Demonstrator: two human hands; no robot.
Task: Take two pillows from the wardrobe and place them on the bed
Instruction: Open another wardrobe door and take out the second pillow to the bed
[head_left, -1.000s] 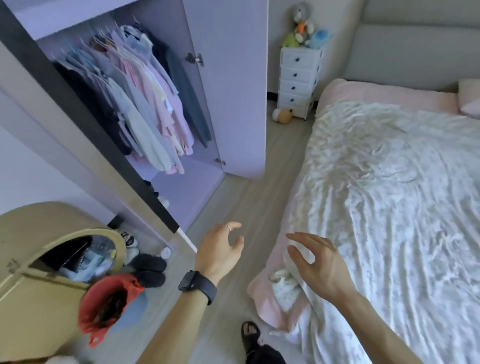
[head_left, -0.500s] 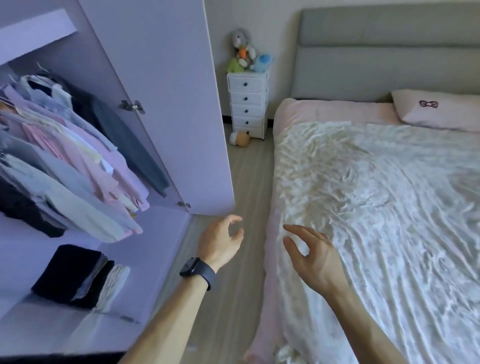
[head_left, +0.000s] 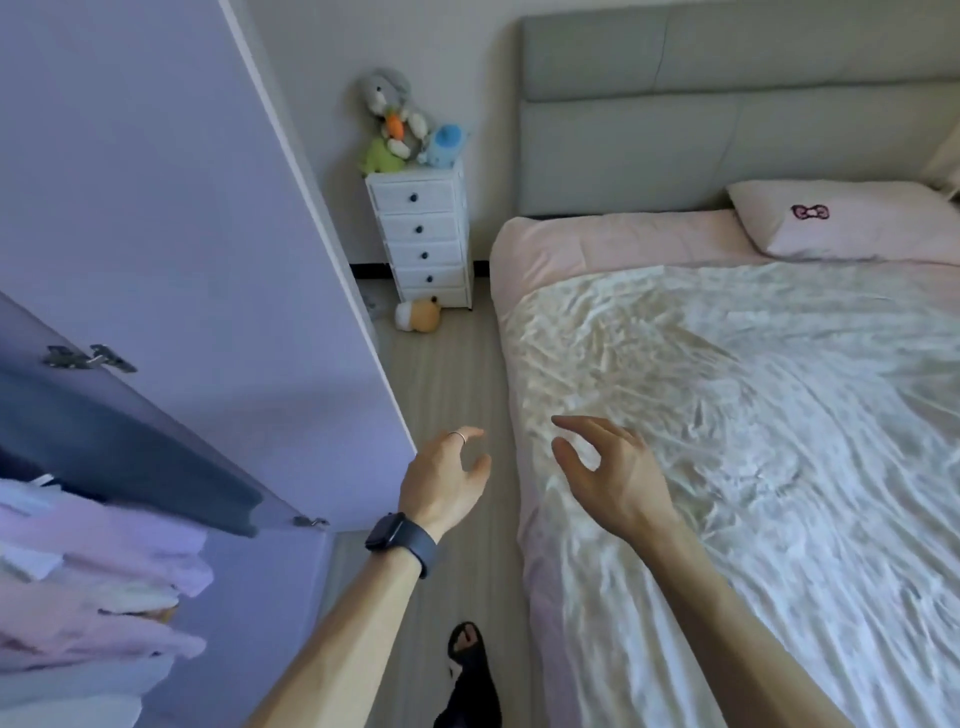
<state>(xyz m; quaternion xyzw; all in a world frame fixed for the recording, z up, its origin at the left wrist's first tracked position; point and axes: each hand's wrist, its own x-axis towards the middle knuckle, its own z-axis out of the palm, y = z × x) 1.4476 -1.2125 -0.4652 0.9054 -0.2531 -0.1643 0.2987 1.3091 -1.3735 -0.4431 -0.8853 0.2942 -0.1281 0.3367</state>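
Observation:
A pink pillow (head_left: 841, 221) with a small bow print lies at the head of the bed (head_left: 753, 426), on the right by the grey headboard. The lilac wardrobe (head_left: 171, 249) stands open at my left, its door swung out toward the bed. No pillow shows inside it from here. My left hand (head_left: 447, 480), with a ring and a dark watch, hovers empty over the floor strip between the door and the bed. My right hand (head_left: 608, 475) hangs over the bed's near edge, fingers spread and holding nothing.
Hanging clothes (head_left: 98, 561) fill the wardrobe's lower left. A white chest of drawers (head_left: 423, 241) topped with plush toys (head_left: 400, 124) stands by the wall. Another plush toy (head_left: 418, 314) lies on the floor. My sandalled foot (head_left: 470, 670) is on the narrow wooden floor strip.
My view has swung right and up, from the wardrobe's inside and a bin toward the bed's head. Both hands stay open and held out in front of me.

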